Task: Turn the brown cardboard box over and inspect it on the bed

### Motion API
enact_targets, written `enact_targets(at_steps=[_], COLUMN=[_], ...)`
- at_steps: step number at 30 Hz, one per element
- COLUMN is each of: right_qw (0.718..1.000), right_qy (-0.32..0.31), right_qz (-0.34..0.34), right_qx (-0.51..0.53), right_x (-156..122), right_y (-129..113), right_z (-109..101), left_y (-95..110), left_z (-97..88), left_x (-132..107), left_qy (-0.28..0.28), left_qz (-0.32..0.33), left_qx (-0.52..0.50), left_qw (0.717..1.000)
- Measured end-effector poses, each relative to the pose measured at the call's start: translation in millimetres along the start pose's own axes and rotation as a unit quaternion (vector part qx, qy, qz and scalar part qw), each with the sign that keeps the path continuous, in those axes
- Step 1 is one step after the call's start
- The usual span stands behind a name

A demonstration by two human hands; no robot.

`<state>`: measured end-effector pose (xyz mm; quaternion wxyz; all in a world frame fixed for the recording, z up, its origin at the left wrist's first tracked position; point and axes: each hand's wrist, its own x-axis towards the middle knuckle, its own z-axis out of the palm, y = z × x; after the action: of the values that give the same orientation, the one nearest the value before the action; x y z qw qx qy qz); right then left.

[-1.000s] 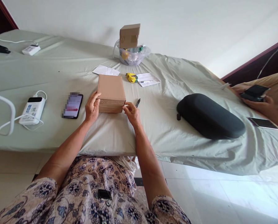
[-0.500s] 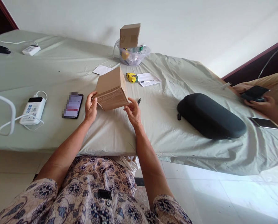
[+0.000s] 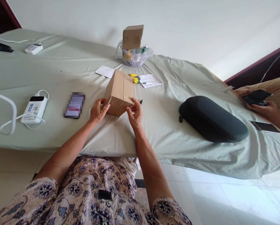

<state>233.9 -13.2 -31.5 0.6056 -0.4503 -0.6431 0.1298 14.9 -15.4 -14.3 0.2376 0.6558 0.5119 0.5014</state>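
Observation:
A taped brown cardboard box [image 3: 119, 92] is tipped up on one corner above the sheet-covered table [image 3: 60, 72]. My left hand [image 3: 98, 111] grips its lower left edge, fingers curled under it. My right hand [image 3: 135, 112] holds the lower right edge with thumb and fingers pressed on the side. A black pen [image 3: 140, 102] lies just behind my right hand, mostly hidden.
A phone [image 3: 74, 105] and a white power bank [image 3: 34, 109] with a cable lie to the left. A black case [image 3: 212, 118] lies to the right. Behind the box are papers [image 3: 150, 80], a yellow tape measure [image 3: 133, 78], and a bowl [image 3: 135, 56] bearing another box. Another person's hands [image 3: 263, 104] hold a phone at the right.
The box lay flat on the table, then both hands lifted and turned it; now it stands tilted on a corner with its taped seam facing up.

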Motion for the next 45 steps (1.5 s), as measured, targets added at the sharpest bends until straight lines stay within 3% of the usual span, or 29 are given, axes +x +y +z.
enact_targets(at_steps=[8,13,17,21,27,31,37,45], right_qw=[0.979,0.961,0.955,0.972,0.985,0.985,0.977,0.967], right_qy=[-0.172,-0.218,-0.23,-0.201,-0.155,-0.15,-0.17,-0.21], right_qz=[0.091,0.065,0.047,0.017,-0.018,-0.036,-0.049,-0.052], right_qx=[-0.059,-0.154,-0.182,-0.121,-0.078,-0.081,-0.116,-0.135], right_x=[-4,-6,-7,-7,-4,-5,-13,-18], right_y=[6,17,20,13,-4,-10,-19,-21], right_z=[8,10,12,10,5,5,16,27], left_y=[-12,-17,-18,-21,-27,-33,-39,-13], left_z=[5.0,5.8,4.6,4.7,9.7,10.9,9.1,12.3], left_x=[6,7,7,9,12,13,10,5], left_qy=[0.037,0.05,0.055,0.073,0.047,0.053,0.115,0.05], left_qz=[-0.002,-0.008,-0.019,-0.058,-0.118,-0.146,-0.097,0.008], left_qx=[-0.013,-0.032,-0.047,-0.09,-0.245,-0.262,-0.162,-0.166], left_qw=[0.999,0.998,0.997,0.992,0.961,0.952,0.975,0.985])
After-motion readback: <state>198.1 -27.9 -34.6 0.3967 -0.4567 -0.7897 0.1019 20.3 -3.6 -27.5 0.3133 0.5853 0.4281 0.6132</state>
